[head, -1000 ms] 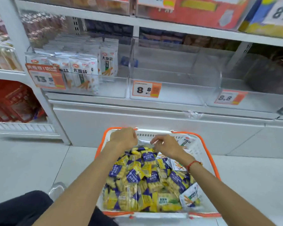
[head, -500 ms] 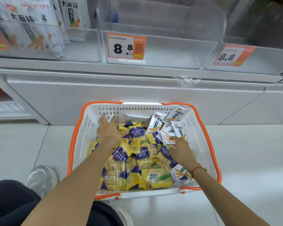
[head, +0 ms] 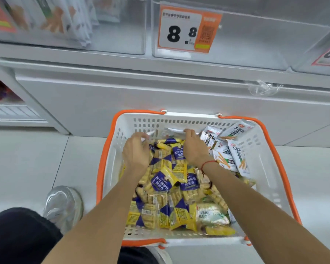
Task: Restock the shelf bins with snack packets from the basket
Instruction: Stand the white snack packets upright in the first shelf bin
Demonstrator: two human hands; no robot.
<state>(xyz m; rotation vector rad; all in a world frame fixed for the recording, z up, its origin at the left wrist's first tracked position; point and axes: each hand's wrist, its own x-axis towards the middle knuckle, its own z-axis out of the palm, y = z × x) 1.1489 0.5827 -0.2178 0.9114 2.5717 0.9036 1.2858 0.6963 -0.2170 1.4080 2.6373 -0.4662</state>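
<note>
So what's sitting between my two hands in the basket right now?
In the head view, yellow and blue snack packets fill the gap between the left hand and right hand.

Both forearms stretch forward, left grip and right grip curled, knuckles up.

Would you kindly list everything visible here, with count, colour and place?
basket: one, white with orange rim, on the floor below the shelf
yellow-and-blue snack packets: many, heaped in the basket's middle and left
white snack packets: several, basket's far right corner
price tag: one fully seen, orange and white, on the middle clear bin
shelf bins: three partly seen, clear; left one holds white packets
shoe: one, silver-grey, left of the basket
left hand: fingers curled among far packets
right hand: red wrist cord, fingers curled among far packets
</note>
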